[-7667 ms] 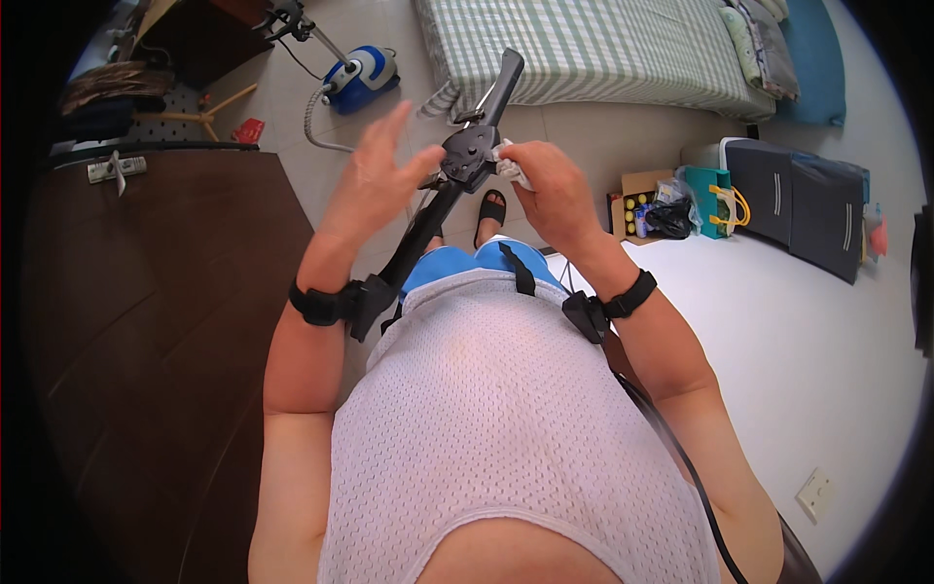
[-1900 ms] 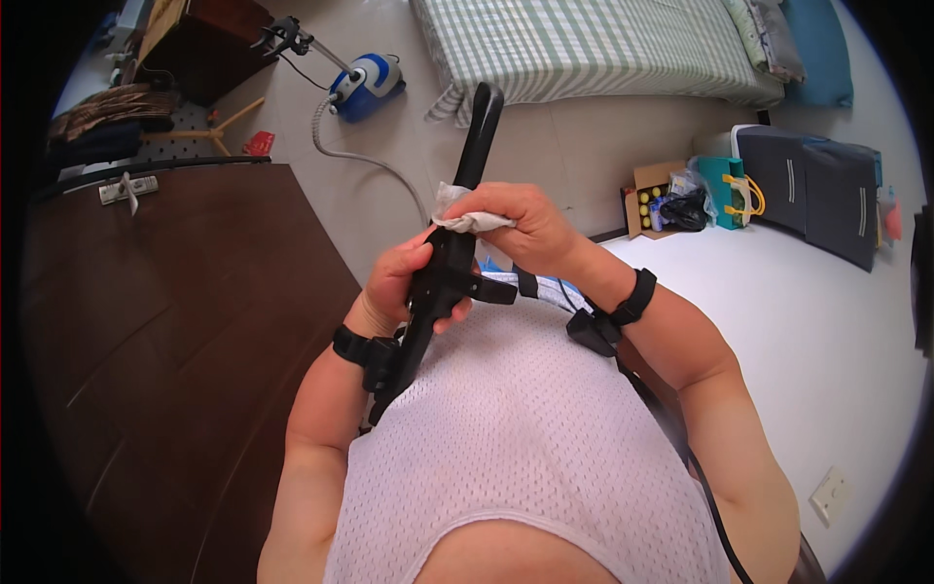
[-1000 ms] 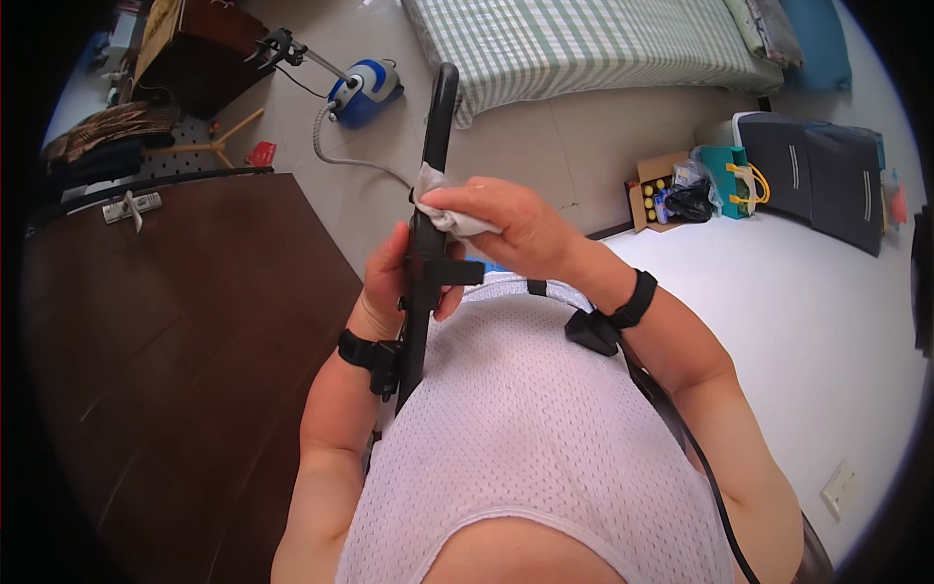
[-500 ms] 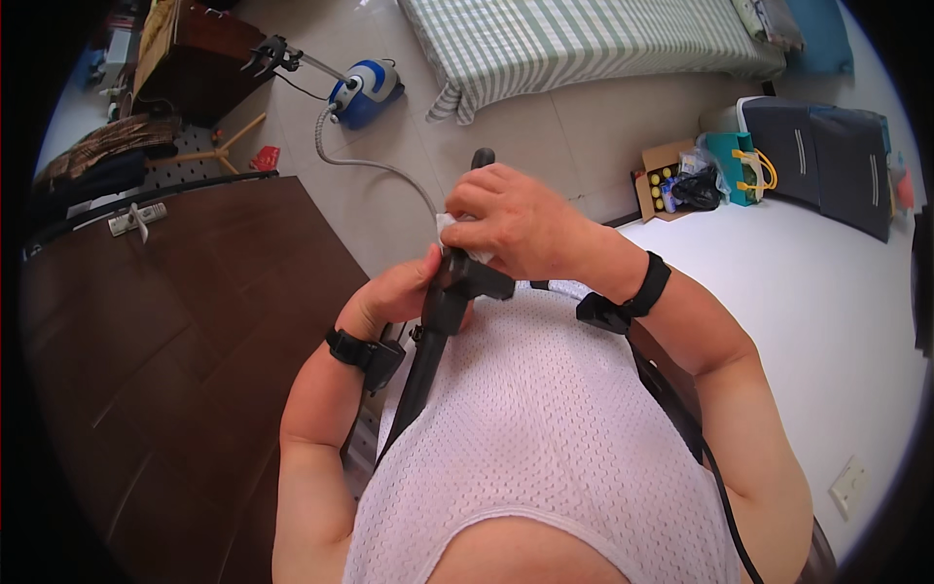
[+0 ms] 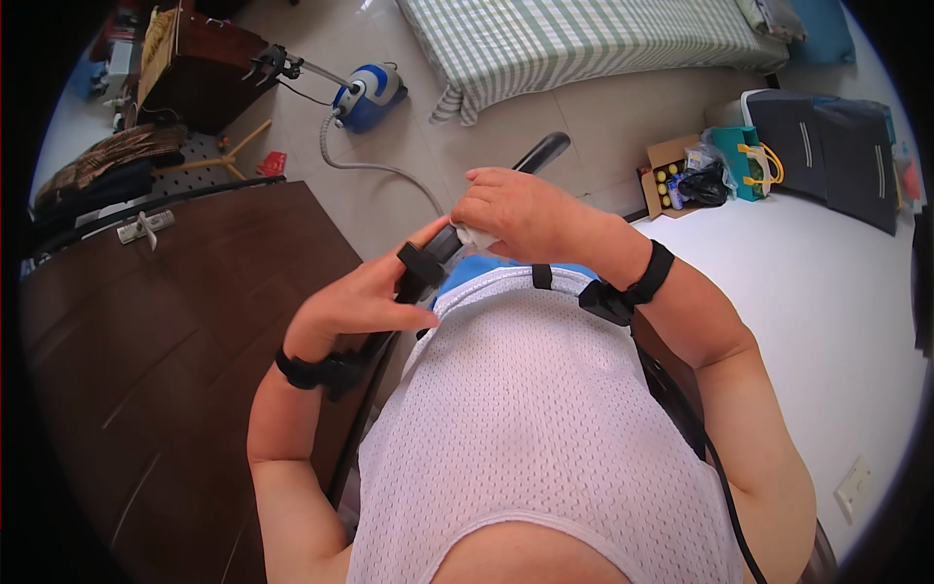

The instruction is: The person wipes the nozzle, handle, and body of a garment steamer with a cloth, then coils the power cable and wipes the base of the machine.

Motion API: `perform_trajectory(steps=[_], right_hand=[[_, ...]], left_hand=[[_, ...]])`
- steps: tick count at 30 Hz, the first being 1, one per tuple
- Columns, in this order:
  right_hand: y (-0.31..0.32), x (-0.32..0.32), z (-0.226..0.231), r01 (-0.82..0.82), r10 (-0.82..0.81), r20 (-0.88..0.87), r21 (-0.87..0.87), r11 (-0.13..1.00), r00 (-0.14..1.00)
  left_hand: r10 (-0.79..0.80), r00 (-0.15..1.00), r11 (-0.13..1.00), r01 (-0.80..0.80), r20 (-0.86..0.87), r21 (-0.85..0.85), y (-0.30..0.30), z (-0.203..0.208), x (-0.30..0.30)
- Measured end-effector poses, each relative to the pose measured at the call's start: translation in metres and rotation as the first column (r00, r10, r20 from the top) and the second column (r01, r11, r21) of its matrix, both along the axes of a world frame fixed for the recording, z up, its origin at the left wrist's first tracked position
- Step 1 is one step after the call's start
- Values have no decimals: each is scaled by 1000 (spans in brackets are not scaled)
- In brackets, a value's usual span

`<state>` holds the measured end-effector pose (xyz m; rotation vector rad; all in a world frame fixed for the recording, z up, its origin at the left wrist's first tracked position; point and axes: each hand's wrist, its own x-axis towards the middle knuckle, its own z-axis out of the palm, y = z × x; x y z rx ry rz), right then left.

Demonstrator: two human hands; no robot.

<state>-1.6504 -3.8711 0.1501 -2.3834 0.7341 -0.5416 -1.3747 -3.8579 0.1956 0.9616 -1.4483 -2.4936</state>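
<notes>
The pale tiled floor (image 5: 603,117) lies below, with a bed (image 5: 593,44) in green-and-white check cloth along its far edge. A dark brown door (image 5: 175,389) stands on the left. By the floor's right edge are a dark grey case (image 5: 846,156), a teal bag (image 5: 730,144) and a cardboard box (image 5: 673,151). A blue and silver vacuum cleaner (image 5: 371,97) sits on the floor, left of the bed's near left corner. A black pole (image 5: 545,151) slants above the floor between bed and person, rounded end toward the bed. The left hand (image 5: 370,297) has a wide grip, thumb well apart from its fingers, which touch the pole. The right hand (image 5: 520,214) has a narrow grip, pinching a white cloth (image 5: 477,238) against the pole.
</notes>
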Motion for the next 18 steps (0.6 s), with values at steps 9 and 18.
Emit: perform_trajectory(steps=[9, 18], right_hand=[[-21, -15, -22, 374, -362, 103, -157, 914, 927], [2, 17, -27, 391, -379, 162, -45, 919, 911]], left_hand=[[508, 854, 854, -516, 113, 68, 15, -26, -28], [544, 838, 819, -543, 51, 187, 10, -34, -38]])
